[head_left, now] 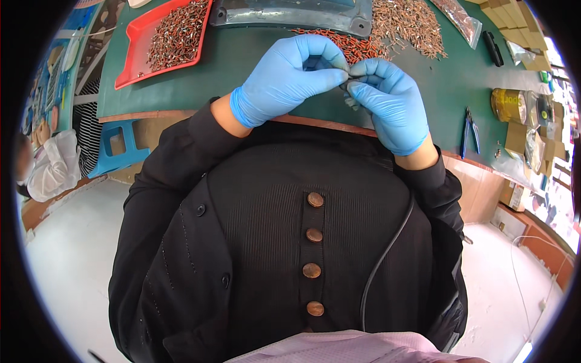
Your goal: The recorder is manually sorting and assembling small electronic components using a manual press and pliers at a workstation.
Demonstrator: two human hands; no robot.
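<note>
Both your gloved hands meet above the near edge of the green table [200, 78]: left hand [284, 78] and right hand [387, 100] pinch one small dark part [346, 77] between fingertips. Loosen either pinch and it likely drops into your lap. Red tray [130, 63] far left, pliers [469, 130] right, pale floor [66, 260]

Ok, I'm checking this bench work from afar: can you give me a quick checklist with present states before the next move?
1. Left hand gloved: ok.
2. Right hand gloved: ok.
3. Both hands pinch the small dark part between the fingertips: ok.
4. Part's seating and kind: cannot tell, too small.
5. Loose pile of parts within view on the green mat: ok.
6. Blue-handled pliers lie untouched to the right: ok.
</note>
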